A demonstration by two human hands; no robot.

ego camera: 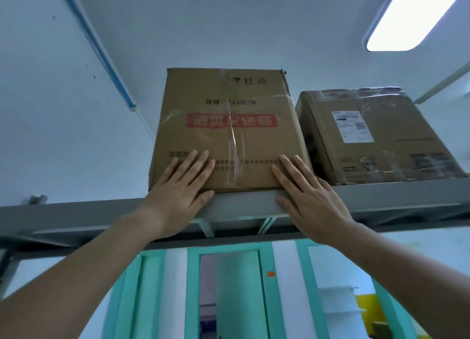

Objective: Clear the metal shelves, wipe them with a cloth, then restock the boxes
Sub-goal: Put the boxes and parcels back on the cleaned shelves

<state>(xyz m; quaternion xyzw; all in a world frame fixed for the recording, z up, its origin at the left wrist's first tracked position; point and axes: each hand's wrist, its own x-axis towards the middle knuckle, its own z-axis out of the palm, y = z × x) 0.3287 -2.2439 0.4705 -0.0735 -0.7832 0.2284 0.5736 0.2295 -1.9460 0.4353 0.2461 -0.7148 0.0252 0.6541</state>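
A brown cardboard box [229, 125] with a red printed band and clear tape stands on the grey metal top shelf [244, 205], seen from below. My left hand [181, 188] lies flat against the box's lower left front, fingers spread, thumb over the shelf edge. My right hand [309, 193] presses flat on the lower right front the same way. Neither hand wraps around the box. A second, wider cardboard box [376, 137] with a white shipping label sits just to the right on the same shelf, almost touching the first.
The ceiling is close above the boxes, with a lit lamp [417, 15] at the upper right. A blue conduit [96, 46] runs down the left wall. Below the shelf are teal-framed panels [229, 287] and a white object [338, 300].
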